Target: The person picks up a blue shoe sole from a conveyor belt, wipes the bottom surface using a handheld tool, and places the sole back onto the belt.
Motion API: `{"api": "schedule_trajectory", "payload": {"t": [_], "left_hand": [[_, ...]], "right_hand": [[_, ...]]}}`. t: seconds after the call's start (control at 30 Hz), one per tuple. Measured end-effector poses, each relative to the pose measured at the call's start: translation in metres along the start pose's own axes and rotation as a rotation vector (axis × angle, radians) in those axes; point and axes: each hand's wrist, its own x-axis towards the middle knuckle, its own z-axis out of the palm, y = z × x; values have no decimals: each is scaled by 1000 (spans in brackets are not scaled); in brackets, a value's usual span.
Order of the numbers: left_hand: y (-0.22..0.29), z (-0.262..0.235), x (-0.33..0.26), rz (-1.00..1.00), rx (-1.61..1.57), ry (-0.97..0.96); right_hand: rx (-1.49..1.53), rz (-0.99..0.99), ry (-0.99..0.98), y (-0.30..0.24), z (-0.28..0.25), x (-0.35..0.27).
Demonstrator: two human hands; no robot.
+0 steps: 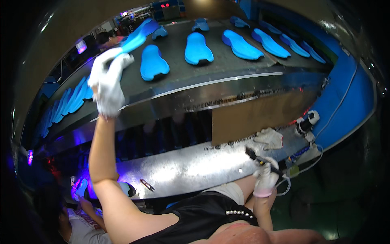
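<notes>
Your gloved left hand (106, 83) lifts a blue sole (136, 38) above the conveyor (227, 67); your right hand (266, 177) grips a dark tool (260, 159).

A dark conveyor belt (227, 61) carries blue shoe soles (198, 49) in rows.

We find few things of this kind. A small screen (81, 46) sits far off at the upper left, above the belt's far end; it is a tilted rectangle glowing pale violet and white, and we cannot make out its content. At the top, behind the belt, a dark panel with small red lights (165, 5) shows on a blue machine. A plain brown cardboard sheet (260, 118), roughly rectangular, stands against the conveyor's metal side at the right. We see no packages or labels clearly.
</notes>
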Motion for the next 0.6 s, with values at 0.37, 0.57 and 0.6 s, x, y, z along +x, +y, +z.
{"api": "schedule_trajectory", "payload": {"t": [0.37, 0.57, 0.6], "left_hand": [[180, 113, -330, -9, -685, -490], [176, 134, -369, -999, -1034, -754], [175, 145, -359, -1410, -1301, -654]], "right_hand": [[-154, 43, 391, 7, -99, -19], [-297, 217, 213, 54, -73, -2], [-338, 224, 139, 65, -69, 9]]}}
